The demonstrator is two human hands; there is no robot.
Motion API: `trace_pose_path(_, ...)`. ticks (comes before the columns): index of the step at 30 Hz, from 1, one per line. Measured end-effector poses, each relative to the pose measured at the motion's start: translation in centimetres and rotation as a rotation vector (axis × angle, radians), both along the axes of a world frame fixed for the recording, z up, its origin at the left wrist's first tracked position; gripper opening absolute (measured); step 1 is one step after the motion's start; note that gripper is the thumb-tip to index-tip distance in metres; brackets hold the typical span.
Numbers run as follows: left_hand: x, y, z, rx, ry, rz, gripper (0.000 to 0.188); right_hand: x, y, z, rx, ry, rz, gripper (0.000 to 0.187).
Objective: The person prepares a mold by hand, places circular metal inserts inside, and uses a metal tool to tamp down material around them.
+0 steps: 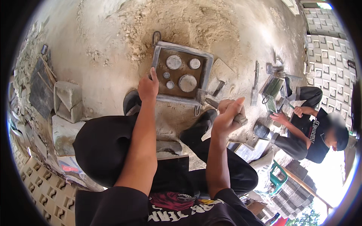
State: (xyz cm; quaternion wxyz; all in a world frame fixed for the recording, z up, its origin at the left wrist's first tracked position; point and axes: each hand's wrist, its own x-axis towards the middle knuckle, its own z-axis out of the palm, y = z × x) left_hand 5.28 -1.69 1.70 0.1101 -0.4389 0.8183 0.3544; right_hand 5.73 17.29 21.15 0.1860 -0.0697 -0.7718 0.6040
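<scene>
A square grey mould frame (183, 47) lies on the ground in front of me, with wire loops at two opposite corners. Packed brown sand (163, 67) fills it, and several pale round discs of different sizes are set in the sand, such as the large disc (187, 83). My left hand (148, 86) is closed at the frame's left wall, thumb upward, its fingertips partly hidden. In my right hand (232, 115) is a trowel-like tool (212, 103), gripped in a fist. Its tip points at the frame's near right corner; the blade shows poorly.
Loose sand (181, 22) is heaped beyond the frame. A hammer-like tool (218, 88) lies right of it. A co-worker (320, 132) crouches at the right over another mould (274, 88). A hollow concrete block (68, 101) stands at the left, near patterned blocks (45, 192).
</scene>
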Motion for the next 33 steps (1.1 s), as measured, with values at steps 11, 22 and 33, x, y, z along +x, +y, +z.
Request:
trace_pose_path(11, -0.1, 0.2, 0.4, -0.028, 0.027, 0.000, 0.075, -0.2, 0.8, -4.1, 0.141, 0.119, 0.120, 0.048)
trace_pose_path(22, -0.5, 0.3, 0.8, -0.012, 0.028, 0.016, 0.072, -1.2, 3.2, -1.5, -0.156, 0.054, 0.624, 0.054)
trace_pose_path(33, -0.3, 0.4, 0.6, -0.045, 0.053, 0.024, 0.070, -0.2, 3.4, 3.1, -0.310, 0.127, 0.632, 0.065)
